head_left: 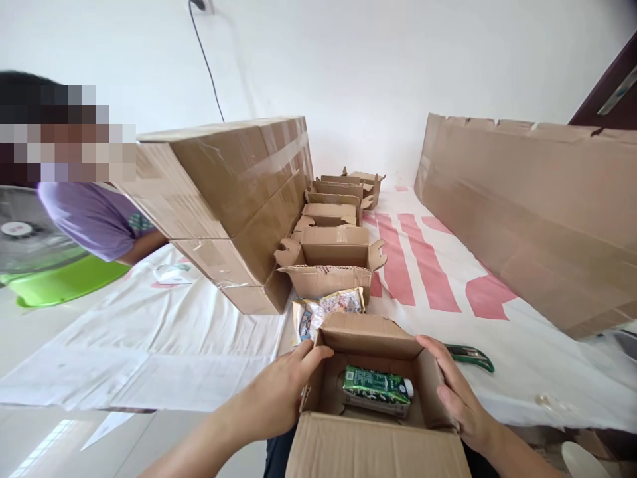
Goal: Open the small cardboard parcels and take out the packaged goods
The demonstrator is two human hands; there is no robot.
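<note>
An open cardboard box sits in front of me at the table's near edge, with its flaps spread. Inside it a green drink carton with a white cap lies on its side. My left hand grips the box's left wall, the thumb hooked over the rim. On the opposite side my right hand holds the right wall, fingers along its edge. Just beyond the box lies a colourful plastic snack packet. A green box cutter rests on the table beside my right hand.
Several open cardboard boxes line up toward the wall. Stacked taped cartons form a barrier on the left, and a tall cardboard panel stands right. A person in a purple shirt is at the left. White cloth covers the table.
</note>
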